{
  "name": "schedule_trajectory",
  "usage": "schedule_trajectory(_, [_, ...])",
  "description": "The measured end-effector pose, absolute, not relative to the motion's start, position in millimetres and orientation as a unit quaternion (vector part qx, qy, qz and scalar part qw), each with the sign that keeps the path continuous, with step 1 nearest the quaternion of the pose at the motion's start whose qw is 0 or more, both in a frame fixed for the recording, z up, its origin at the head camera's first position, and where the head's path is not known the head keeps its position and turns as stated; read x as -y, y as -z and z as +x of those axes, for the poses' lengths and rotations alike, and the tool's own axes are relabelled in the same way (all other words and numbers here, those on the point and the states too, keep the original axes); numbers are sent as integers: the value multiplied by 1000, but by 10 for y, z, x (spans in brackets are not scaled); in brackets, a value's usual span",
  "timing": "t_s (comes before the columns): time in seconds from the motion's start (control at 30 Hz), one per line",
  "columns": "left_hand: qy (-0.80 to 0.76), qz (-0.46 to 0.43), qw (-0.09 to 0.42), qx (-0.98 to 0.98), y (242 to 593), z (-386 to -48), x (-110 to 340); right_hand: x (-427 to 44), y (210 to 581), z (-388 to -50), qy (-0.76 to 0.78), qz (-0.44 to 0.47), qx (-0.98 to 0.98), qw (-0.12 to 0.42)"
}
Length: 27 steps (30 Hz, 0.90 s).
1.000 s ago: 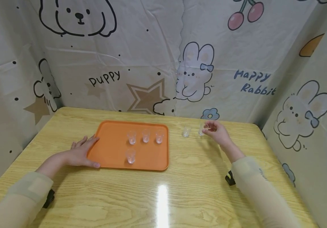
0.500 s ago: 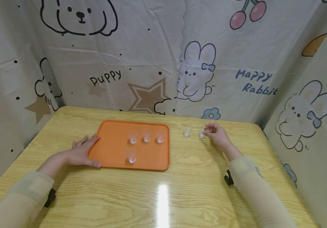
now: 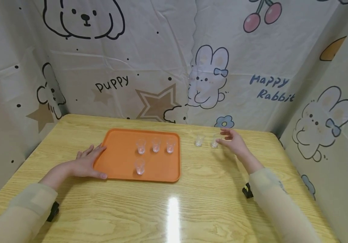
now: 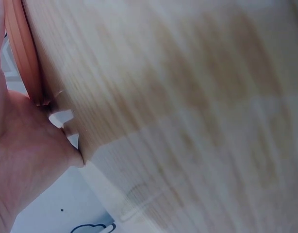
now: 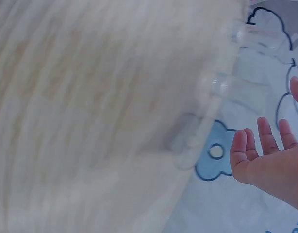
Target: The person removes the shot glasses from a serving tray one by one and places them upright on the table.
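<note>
On the left side of the orange tray (image 3: 117,158), the left hand (image 3: 83,165) lies spread, its thumb at the near left corner and its fingers by the left edge. In the left wrist view the palm (image 4: 27,150) is beside the tray's rim (image 4: 25,48). Farther right, a clear small glass (image 3: 214,141) stands upright on the table, with the right hand (image 3: 236,145) just beside it, fingers extended and parted. The right wrist view shows this hand (image 5: 273,162) holding nothing, near a clear glass (image 5: 241,91). Whether the thumb touches the glass I cannot tell.
Several clear glasses stand on the tray: three in a row, including the rightmost glass (image 3: 170,146), and a nearer glass (image 3: 140,167). Another glass (image 3: 199,140) stands between tray and right hand. Printed cloth (image 3: 149,60) hangs behind the wooden table (image 3: 125,209).
The right hand's fingers have parted from the rim of the glass they pinched, and that glass now stands a little lower in view. The left hand and tray have not visibly moved.
</note>
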<state>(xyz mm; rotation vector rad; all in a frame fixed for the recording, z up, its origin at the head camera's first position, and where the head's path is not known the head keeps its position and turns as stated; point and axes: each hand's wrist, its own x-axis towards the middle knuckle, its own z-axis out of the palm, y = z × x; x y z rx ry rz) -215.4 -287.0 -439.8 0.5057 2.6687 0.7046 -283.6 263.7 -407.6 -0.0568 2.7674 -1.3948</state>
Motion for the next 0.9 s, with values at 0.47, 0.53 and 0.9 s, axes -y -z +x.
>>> schedule_trajectory(0.47, [-251, 179, 163, -937, 4403, -2147, 2870, -2460, 3684, -2610, 461, -61, -885, 19])
schedule_trajectory(0.53, [-250, 179, 163, -938, 4407, -2146, 2871, -2412, 3626, -2577, 461, -65, -885, 22])
schedule_trajectory(0.9, [-248, 181, 165, -937, 4405, -2154, 2874, -2019, 3323, -2376, 485, -93, -869, 42])
